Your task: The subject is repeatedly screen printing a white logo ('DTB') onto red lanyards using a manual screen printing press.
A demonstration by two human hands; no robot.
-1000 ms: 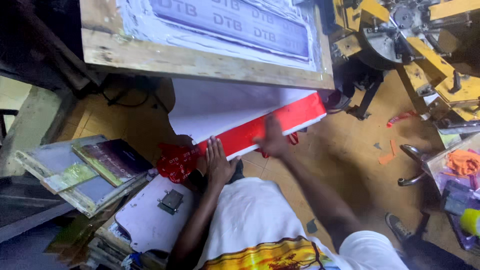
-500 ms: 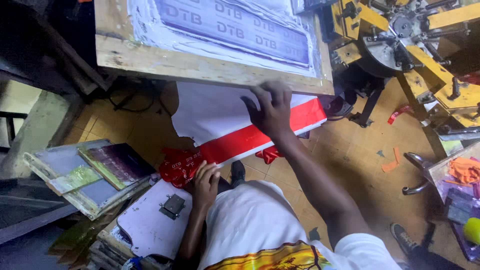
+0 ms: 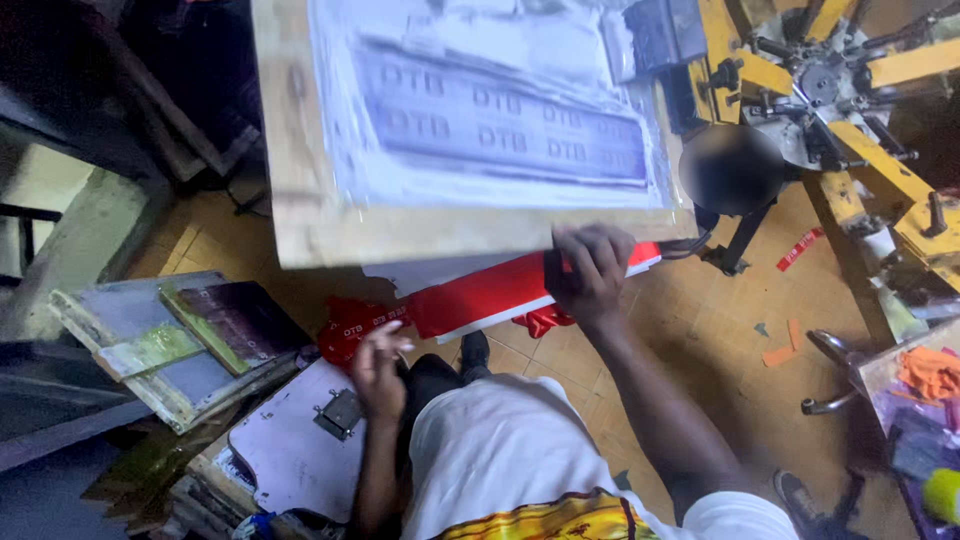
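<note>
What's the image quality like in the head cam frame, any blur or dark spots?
Head view: the wooden-framed screen is smeared by motion blur, its print unsharp; the left hand is blurred too, while the right hand at the frame's edge reads sharper. The top-left corner is deep in shadow, and the floor is warmly lit. A dark blurred blob sits beside the yellow press.

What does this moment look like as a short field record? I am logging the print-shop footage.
Setting: workshop with tan tiled floor
Main thing: wooden-framed printing screen, lowered over a red strip
Right hand: gripping the frame's near edge
Left hand: free, fingers spread, near crumpled red fabric
Left side: stacked used wooden screens
Right side: yellow metal carousel press
</note>
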